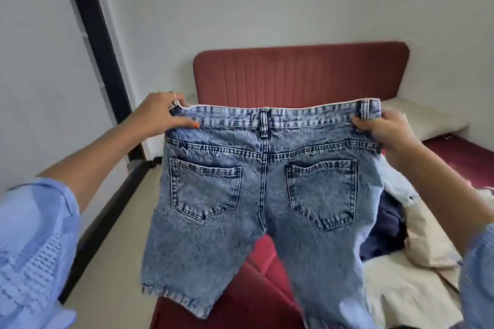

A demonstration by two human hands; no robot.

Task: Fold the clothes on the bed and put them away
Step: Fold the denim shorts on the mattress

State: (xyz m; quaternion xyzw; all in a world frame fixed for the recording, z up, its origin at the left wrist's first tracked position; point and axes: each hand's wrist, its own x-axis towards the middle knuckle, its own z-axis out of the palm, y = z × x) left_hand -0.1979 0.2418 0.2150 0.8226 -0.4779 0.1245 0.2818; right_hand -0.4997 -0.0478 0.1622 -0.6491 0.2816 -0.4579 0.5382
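Note:
I hold a pair of acid-washed blue denim shorts (264, 195) up in the air above the bed, back pockets facing me, legs hanging down. My left hand (163, 115) pinches the left end of the waistband. My right hand (385, 128) grips the right end by the belt loop. The waistband is stretched flat between both hands. Behind the shorts on the right lies a heap of clothes (395, 254): a navy piece, a cream piece and something white. The shorts hide part of the heap.
The bed has a dark red cover (262, 262) and a red padded headboard (299, 72) against a white wall. A cream pillow (425, 120) lies at the head. To the left runs beige floor (107, 262) and a dark door frame (93, 35).

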